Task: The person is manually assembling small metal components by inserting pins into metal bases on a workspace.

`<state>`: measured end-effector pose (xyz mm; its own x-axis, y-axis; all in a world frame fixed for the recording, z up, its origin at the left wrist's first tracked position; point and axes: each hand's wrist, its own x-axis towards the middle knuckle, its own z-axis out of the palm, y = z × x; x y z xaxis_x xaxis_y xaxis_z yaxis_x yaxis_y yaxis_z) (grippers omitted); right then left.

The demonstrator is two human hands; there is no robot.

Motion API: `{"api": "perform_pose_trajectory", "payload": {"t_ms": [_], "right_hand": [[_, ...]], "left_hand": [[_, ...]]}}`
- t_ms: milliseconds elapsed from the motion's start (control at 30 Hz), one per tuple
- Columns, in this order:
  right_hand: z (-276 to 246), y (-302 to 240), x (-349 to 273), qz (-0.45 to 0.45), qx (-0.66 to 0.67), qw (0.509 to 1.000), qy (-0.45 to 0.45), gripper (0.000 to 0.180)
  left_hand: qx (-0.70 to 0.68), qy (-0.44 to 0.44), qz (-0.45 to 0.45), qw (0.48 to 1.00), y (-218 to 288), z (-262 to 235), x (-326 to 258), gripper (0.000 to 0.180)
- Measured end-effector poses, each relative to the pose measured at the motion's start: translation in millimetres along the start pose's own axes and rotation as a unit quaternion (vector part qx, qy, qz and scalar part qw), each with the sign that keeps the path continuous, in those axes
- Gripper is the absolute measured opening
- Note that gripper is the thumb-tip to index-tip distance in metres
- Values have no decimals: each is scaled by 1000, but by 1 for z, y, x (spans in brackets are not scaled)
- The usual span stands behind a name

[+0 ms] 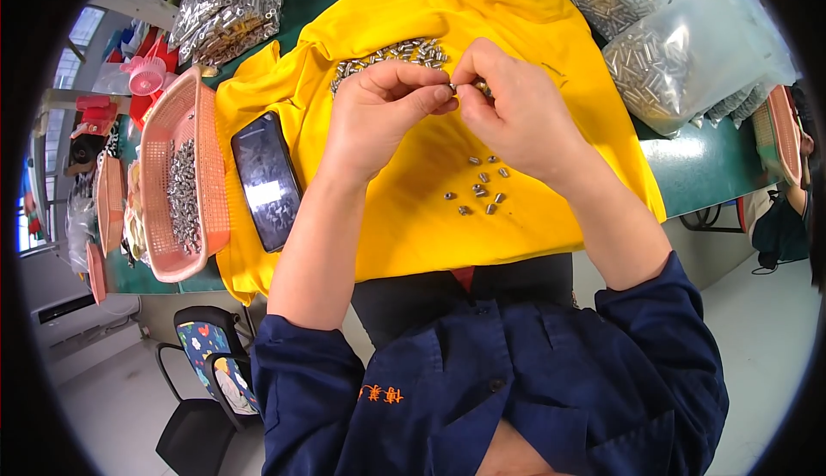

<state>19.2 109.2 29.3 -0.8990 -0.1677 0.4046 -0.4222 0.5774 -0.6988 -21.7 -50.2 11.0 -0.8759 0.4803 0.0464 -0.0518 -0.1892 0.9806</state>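
Both hands meet over a yellow cloth, maybe a garment, spread on the table. My left hand is closed, thumb and forefinger pinched on a small metal part. Fingertips of my right hand press together at the same part from the other side. More metal shows by the right hand's curled fingers, mostly hidden. Just beyond my left hand lies a pile of small silvery cylindrical metal pieces. Several loose metal pieces are scattered on the cloth, nearer to me.
Left of the cloth's middle lies a black phone, beside a pink plastic basket with metal pieces in it. Clear bags of metal parts stand at the far left and far right on the green table. An office chair stands lower left.
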Motion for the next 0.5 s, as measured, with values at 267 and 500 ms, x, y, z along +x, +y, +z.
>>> {"api": "perform_pose_trajectory", "payload": {"t_ms": [267, 500], "right_hand": [[-2, 8, 3, 98, 130, 987, -14, 8], [-14, 19, 7, 99, 147, 982, 61, 4]], "left_hand": [[76, 48, 19, 996, 1, 1, 3, 10], [412, -196, -1, 890, 7, 20, -13, 19]]}}
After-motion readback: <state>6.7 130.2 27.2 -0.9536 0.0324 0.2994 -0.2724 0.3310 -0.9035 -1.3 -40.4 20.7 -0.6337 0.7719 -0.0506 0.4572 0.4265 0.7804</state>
